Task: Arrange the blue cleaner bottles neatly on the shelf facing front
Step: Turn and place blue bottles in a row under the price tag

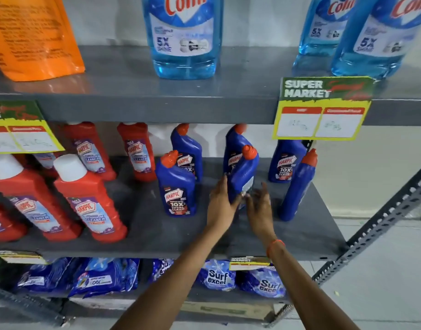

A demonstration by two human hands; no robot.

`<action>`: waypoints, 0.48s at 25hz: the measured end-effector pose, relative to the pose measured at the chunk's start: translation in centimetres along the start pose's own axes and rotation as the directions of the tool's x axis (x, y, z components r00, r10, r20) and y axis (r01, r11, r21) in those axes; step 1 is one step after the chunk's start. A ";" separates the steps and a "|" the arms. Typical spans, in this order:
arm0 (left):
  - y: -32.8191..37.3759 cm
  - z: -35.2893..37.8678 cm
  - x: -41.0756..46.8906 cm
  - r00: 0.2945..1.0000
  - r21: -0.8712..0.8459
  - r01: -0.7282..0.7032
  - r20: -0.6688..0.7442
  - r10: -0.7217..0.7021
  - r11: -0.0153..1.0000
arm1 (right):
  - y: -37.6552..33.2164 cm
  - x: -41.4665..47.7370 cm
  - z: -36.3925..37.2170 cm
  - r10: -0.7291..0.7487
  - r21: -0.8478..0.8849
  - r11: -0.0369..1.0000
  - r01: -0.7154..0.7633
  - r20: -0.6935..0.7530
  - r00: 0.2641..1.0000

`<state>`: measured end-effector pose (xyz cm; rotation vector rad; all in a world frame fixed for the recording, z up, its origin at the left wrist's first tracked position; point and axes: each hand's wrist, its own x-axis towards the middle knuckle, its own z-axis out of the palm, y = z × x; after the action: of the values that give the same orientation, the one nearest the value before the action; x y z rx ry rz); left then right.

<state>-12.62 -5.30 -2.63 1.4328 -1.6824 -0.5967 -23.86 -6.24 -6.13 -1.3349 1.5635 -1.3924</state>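
Observation:
Several blue cleaner bottles with red caps stand on the grey middle shelf. One front bottle shows its label. The middle front bottle is turned sideways, its label mostly away from me. My left hand grips its lower left side. My right hand is at its lower right, fingers spread and touching near the base. Another bottle at the right stands with its plain side toward me. Three more stand behind with labels showing.
Red cleaner bottles fill the shelf's left half. Light blue glass-cleaner bottles stand on the upper shelf, with an orange pouch at left. Yellow price tags hang from the shelf edge. Detergent packs lie below. A perforated metal post runs at right.

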 end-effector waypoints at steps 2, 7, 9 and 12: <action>0.6 0.1 1.7 0.992 -0.009 0.122 -0.041 -0.123 0.992 | 1.0 1.0 -0.3 0.102 -0.040 0.995 -0.096 0.156 0.982; 1.5 0.8 2.2 0.958 -0.033 0.212 -0.188 -0.214 0.977 | 1.9 1.3 -1.9 0.016 -0.077 0.997 0.010 0.331 0.944; 1.4 0.5 2.2 0.944 -0.128 0.229 -0.214 -0.252 0.965 | 2.0 1.2 -2.6 -0.026 -0.068 0.996 0.056 0.377 0.926; 1.2 -1.1 2.6 0.954 -0.425 0.243 -0.056 -0.294 0.872 | 1.7 1.2 -3.8 0.031 0.190 0.974 -0.126 0.437 0.899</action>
<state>-12.48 -7.37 -0.33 1.3628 -1.1763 -0.9427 -28.22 -6.40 -6.72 -1.3208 1.1241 -1.0843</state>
